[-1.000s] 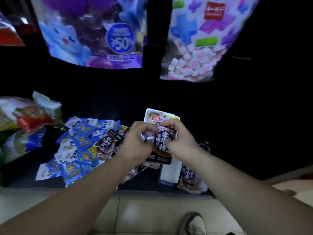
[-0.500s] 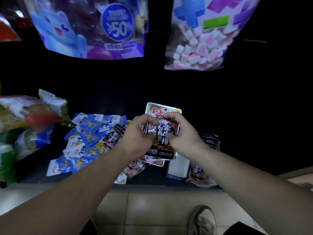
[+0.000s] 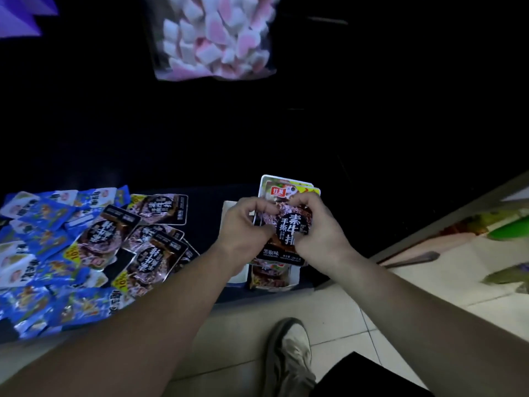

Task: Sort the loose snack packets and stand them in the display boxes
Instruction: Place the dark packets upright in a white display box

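Observation:
My left hand (image 3: 243, 224) and my right hand (image 3: 320, 224) together grip a small stack of dark snack packets (image 3: 289, 227), held upright over a white display box (image 3: 237, 276) at the shelf's front edge. More dark packets (image 3: 266, 277) stand inside that box, below the stack. To the left, several loose dark packets (image 3: 148, 239) lie scattered on the dark shelf. Further left lies a heap of blue packets (image 3: 45, 247).
A clear bag of pink and white marshmallows (image 3: 214, 38) hangs above the shelf. A purple bag corner (image 3: 17, 18) shows at top left. Below the shelf edge is a tiled floor (image 3: 337, 310) with my shoe (image 3: 289, 353). Green goods (image 3: 509, 230) lie at the right.
The view has swung right and down, so the hanging bags rose out of frame. Both hands carried the packet stack to the right, over the white display box.

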Demonstrator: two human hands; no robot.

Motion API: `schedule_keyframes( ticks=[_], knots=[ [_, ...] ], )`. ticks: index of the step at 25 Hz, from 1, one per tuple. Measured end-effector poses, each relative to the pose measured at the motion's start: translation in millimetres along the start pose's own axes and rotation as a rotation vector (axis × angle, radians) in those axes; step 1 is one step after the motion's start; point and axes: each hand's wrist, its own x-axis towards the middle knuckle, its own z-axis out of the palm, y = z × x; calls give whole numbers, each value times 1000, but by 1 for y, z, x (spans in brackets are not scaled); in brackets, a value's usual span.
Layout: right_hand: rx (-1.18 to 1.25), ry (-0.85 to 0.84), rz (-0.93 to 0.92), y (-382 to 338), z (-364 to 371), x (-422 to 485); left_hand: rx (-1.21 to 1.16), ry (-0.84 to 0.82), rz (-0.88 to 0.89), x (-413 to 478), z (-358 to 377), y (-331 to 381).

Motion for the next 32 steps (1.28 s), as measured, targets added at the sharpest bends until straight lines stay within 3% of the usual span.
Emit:
schedule_keyframes(
  ticks=[8, 14, 18, 23, 25, 30, 32],
  knots=[
    [-137, 75, 31, 56, 27, 4, -59, 13, -59, 0, 25, -50],
    [-273, 118, -2, 65, 33, 2, 524, -90, 229, 4, -4, -59],
    [-498, 122, -16, 72, 38, 0, 313, -271, 81, -12, -10, -58],
    [-657, 194, 93, 61, 33, -6, 283, -94, 79, -17, -17, -59],
    [-616, 126, 47, 56, 37, -10, 363, -20, 97, -22, -19, -62],
    [-295, -308, 122, 57, 49, -16, 363, -361, -17, -44, -1, -78],
    [-227, -385, 230, 65, 49, -10, 300, -327, -54, -48, 4, -89]
  ],
)
